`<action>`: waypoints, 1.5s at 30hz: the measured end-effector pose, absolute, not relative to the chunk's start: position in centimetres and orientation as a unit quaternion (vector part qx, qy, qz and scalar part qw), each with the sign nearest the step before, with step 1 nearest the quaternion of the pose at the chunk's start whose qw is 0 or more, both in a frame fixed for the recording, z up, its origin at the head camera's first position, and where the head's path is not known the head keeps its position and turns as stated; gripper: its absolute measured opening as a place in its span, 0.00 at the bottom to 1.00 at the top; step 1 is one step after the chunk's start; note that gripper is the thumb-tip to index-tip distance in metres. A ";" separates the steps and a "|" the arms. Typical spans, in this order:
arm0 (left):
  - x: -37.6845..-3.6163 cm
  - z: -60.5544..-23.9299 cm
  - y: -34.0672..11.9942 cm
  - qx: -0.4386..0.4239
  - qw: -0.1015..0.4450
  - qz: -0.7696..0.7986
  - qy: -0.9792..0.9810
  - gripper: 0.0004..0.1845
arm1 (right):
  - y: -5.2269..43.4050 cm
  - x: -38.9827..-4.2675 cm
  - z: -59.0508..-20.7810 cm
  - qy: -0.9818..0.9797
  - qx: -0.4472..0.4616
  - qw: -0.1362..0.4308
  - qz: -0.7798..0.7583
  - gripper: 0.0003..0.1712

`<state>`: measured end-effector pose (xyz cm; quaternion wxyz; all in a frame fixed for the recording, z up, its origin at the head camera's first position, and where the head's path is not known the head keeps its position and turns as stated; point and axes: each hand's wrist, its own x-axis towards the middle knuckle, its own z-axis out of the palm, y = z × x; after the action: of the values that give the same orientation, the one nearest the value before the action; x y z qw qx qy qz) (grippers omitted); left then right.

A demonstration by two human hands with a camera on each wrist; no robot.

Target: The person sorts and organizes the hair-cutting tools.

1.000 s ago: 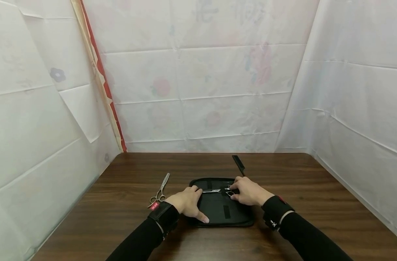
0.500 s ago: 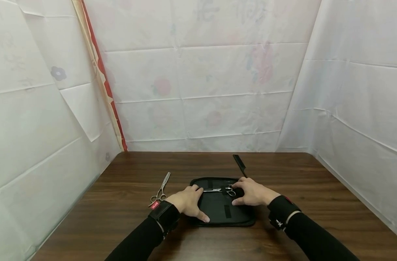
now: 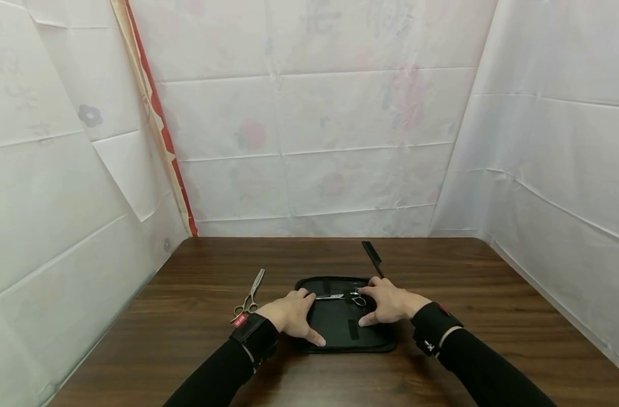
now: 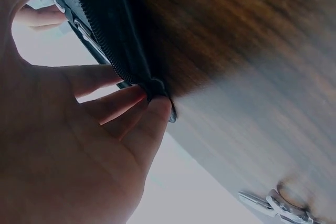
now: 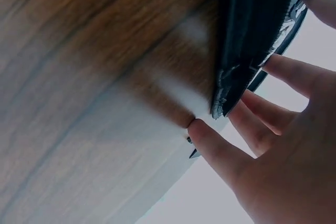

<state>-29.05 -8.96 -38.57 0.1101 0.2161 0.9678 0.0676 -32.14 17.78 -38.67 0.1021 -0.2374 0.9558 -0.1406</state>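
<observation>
A black zip case (image 3: 334, 330) lies flat and unfolded on the table. A pair of silver scissors (image 3: 333, 297) lies across its upper half, tucked under a dark strap, finger rings toward the right. My left hand (image 3: 288, 315) rests over the case's left edge, thumb spread toward the near corner; in the left wrist view its fingertips (image 4: 140, 92) touch the zippered side. With its index finger at the scissors' rings, my right hand (image 3: 390, 302) lies over the case's right side, thumb apart from the rings on the lining. Its other fingers are at the zippered edge in the right wrist view.
Left of the case lie silver thinning scissors (image 3: 253, 293), rings close to my left wrist. A black comb (image 3: 372, 253) points away behind my right hand, its near end hidden by the fingers. White sheeting (image 3: 309, 141) encloses the brown wooden table (image 3: 187, 328).
My right hand has drawn slightly back from the scissors' rings and its thumb has moved down the lining. The left hand and the case have stayed in place.
</observation>
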 end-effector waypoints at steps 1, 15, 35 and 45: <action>-29.0 -38.6 -9.0 0.215 0.110 0.067 0.968 0.58 | 17.7 -32.1 -38.7 0.956 -0.236 0.104 -0.138 0.43; -28.8 -38.2 -8.8 0.209 0.112 0.064 0.969 0.58 | 17.6 -31.0 -38.7 0.960 -0.230 0.092 -0.128 0.50; -28.5 -38.7 -9.1 0.217 0.116 0.083 0.966 0.58 | 17.2 -30.1 -38.7 0.961 -0.218 0.133 -0.105 0.62; -27.9 -38.5 -9.3 0.225 0.092 0.074 0.967 0.55 | 17.0 -30.3 -38.1 0.960 -0.219 0.141 -0.103 0.61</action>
<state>-27.87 -9.27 -38.47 0.0921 0.2253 0.9671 0.0743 -30.27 16.95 -38.14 0.1408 -0.2190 0.9600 -0.1034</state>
